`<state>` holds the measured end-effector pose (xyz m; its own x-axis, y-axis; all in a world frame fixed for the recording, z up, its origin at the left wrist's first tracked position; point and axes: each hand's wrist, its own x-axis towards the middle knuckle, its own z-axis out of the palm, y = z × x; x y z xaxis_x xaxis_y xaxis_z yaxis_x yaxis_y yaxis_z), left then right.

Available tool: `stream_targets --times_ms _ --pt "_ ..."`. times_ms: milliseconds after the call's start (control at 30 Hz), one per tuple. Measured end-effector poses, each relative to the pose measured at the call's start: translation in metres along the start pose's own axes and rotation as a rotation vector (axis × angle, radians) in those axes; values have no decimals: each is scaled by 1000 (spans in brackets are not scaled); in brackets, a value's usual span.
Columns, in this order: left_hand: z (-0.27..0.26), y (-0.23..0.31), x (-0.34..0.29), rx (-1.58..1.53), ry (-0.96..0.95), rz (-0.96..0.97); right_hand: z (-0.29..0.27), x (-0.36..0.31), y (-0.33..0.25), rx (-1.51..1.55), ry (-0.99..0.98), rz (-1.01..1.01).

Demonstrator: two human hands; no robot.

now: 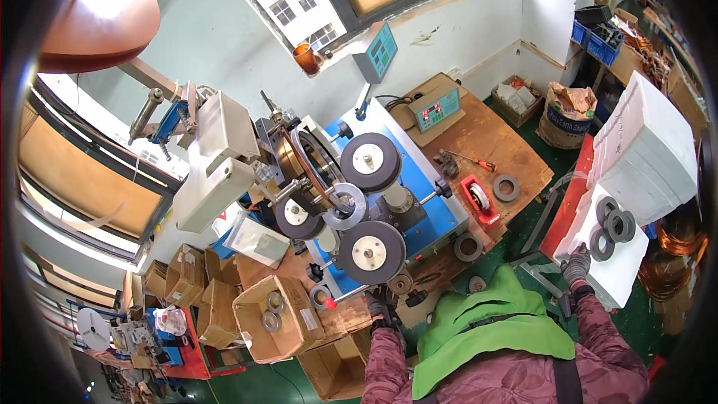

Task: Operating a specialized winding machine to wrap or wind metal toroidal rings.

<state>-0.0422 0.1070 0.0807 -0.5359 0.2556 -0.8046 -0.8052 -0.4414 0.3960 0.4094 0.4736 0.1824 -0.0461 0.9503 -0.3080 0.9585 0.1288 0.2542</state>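
Observation:
A winding machine with a blue base stands ahead of me. A grey ring core sits among its three dark rollers, the nearest being a black roller with a pale hub. My left hand, in a dark glove, is at the bench's near edge just below that roller; its fingers blend into the dark parts there. To the right, my right hand, in a grey glove, rests at the near-left edge of a white foam slab, fingers extended. Several dark ring cores lie on the slab close to it.
A cardboard box with two rings stands left of my left arm. On the wooden bench are a control box, a screwdriver, a red tape dispenser and loose rings. White foam boxes rise at the right.

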Motion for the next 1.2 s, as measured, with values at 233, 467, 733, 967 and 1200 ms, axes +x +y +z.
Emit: stream_targets --times_ms 233,467,733,967,1200 --pt "-4 0 5 -12 1 0 -5 -1 -4 19 -22 49" --pt "-4 0 2 17 8 7 -4 -3 -4 12 -7 52" --pt "-3 0 -8 72 -45 23 7 2 -3 31 43 52" --pt "7 -1 -15 87 21 55 16 4 -1 6 83 33" --pt "6 -1 -8 62 -9 34 8 3 -5 8 56 70"
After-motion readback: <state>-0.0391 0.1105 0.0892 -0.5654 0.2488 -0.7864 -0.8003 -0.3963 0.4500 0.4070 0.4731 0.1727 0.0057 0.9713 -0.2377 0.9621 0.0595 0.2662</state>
